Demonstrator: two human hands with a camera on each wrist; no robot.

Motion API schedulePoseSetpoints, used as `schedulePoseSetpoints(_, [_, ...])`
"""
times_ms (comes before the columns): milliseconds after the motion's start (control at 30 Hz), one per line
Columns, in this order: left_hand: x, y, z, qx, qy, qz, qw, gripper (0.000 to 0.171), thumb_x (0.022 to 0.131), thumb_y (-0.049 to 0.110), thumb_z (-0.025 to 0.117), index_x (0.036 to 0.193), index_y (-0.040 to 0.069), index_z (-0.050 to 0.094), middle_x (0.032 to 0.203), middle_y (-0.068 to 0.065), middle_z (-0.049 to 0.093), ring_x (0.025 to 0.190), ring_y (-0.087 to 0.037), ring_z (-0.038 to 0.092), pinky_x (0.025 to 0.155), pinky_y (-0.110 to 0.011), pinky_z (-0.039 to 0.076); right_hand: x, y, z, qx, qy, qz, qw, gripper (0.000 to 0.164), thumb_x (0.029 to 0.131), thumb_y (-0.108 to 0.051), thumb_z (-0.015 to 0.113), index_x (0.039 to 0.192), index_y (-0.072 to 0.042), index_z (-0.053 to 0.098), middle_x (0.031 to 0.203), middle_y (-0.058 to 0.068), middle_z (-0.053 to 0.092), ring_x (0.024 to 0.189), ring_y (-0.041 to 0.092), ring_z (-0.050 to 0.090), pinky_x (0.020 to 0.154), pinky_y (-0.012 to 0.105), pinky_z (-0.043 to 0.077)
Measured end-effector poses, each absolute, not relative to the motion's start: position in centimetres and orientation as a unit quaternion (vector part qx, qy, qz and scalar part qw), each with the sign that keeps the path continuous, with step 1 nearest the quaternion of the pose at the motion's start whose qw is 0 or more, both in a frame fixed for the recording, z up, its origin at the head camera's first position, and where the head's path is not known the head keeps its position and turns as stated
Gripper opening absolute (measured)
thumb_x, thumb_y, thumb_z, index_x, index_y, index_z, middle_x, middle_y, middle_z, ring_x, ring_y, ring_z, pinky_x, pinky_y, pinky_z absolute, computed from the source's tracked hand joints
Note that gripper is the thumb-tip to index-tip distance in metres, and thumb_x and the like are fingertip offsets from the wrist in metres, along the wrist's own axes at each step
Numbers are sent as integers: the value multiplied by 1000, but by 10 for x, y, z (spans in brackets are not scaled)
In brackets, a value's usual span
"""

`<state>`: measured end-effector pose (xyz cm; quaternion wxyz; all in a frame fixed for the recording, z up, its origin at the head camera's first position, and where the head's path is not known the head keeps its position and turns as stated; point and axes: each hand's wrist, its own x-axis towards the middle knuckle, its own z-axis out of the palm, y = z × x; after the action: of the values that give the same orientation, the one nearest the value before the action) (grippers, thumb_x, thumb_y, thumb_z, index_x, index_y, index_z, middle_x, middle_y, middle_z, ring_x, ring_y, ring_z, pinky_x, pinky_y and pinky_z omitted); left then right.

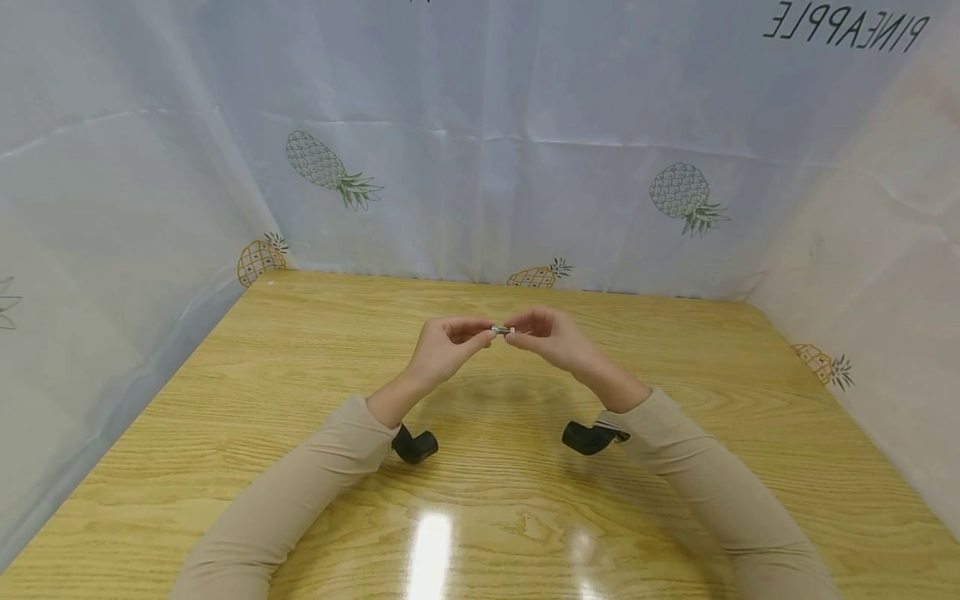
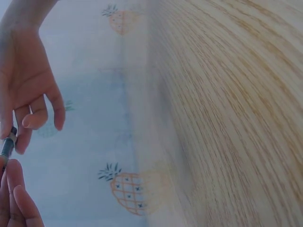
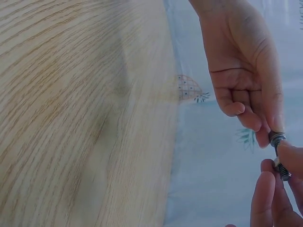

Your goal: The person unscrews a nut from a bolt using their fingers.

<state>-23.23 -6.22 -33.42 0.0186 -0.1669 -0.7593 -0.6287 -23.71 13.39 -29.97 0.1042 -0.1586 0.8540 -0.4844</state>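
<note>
Both hands meet above the middle of the table and hold one small metal bolt [image 3: 285, 173] between them. My left hand [image 1: 441, 346] pinches the thicker, ridged end [image 3: 276, 137] with thumb and fingers. From the other side, my right hand [image 1: 558, 342] has its thumb and fingers around a pale nut [image 3: 277, 163] on the shaft. In the right wrist view the threaded tip sticks out past the nut. The left wrist view shows the dark tip and shaft [image 2: 7, 149] lying between the fingertips of both hands, partly covered by them.
A yellow wood-grain table [image 1: 300, 400] lies under the hands. White cloth [image 1: 480, 192] printed with pineapples hangs at the back and along both sides. Black curved wrist mounts [image 1: 417, 447] stick out under the beige sleeves [image 1: 300, 492], and light glares off the front tabletop.
</note>
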Motion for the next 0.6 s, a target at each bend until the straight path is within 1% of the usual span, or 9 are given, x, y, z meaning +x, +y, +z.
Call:
schedulePoseSetpoints(33, [-232, -62, -334, -167, -760, -628, 19, 25, 88, 15, 65, 109, 2, 69, 106, -19, 69, 86, -15, 69, 81, -37, 56, -237, 134, -300, -158, 854, -486, 100, 29, 91, -19, 62, 116, -6, 61, 117, 14, 62, 102, 25, 62, 90, 39, 51])
schedulePoseSetpoints(100, [-232, -61, -334, -167, -759, -629, 18, 25, 88, 15, 65, 109, 1, 69, 106, -19, 69, 86, -16, 69, 82, -38, 56, -238, 135, -300, -158, 852, -490, 95, 30, 89, -18, 64, 116, -6, 60, 118, 14, 60, 102, 24, 62, 89, 38, 52])
schedulePoseSetpoints(167, [-233, -61, -334, -166, -759, -629, 18, 25, 88, 15, 65, 109, 2, 69, 106, -19, 69, 87, -16, 69, 83, -39, 56, -237, 135, -300, -153, 852, -492, 97, 32, 89, -21, 64, 118, -7, 59, 119, 13, 60, 102, 24, 61, 89, 37, 51])
schedulePoseSetpoints(267, [-233, -61, -333, -165, -760, -628, 17, 25, 88, 16, 65, 109, 2, 69, 107, -19, 69, 88, -18, 69, 83, -41, 56, -238, 136, -300, -151, 851, -491, 106, 36, 91, -28, 61, 122, -9, 58, 119, 14, 62, 105, 27, 60, 94, 43, 48])
schedulePoseSetpoints(367, [-232, -62, -333, -165, -763, -625, 20, 24, 88, 15, 65, 109, 3, 69, 107, -18, 69, 87, -17, 69, 81, -36, 56, -238, 136, -300, -150, 853, -485, 118, 37, 94, -33, 56, 123, -10, 60, 115, 15, 66, 106, 32, 59, 99, 50, 43])
schedulePoseSetpoints(400, [-232, -62, -333, -165, -763, -625, 20, 24, 88, 15, 65, 109, 3, 69, 107, -18, 69, 87, -16, 69, 80, -34, 56, -237, 136, -300, -149, 853, -485, 120, 36, 94, -33, 55, 122, -9, 61, 115, 15, 66, 106, 33, 59, 100, 50, 43])
schedulePoseSetpoints(500, [-232, -62, -333, -165, -762, -626, 21, 24, 88, 15, 65, 108, 3, 69, 106, -18, 70, 84, -13, 68, 79, -32, 57, -236, 135, -299, -144, 853, -488, 118, 31, 93, -27, 58, 117, -9, 62, 114, 14, 65, 106, 32, 59, 98, 47, 45])
schedulePoseSetpoints(600, [-233, -61, -334, -164, -758, -630, 18, 24, 88, 15, 65, 108, 3, 69, 105, -18, 69, 82, -10, 68, 81, -38, 56, -236, 135, -299, -143, 849, -497, 110, 28, 90, -20, 63, 115, -7, 61, 118, 13, 62, 107, 29, 59, 95, 42, 48])
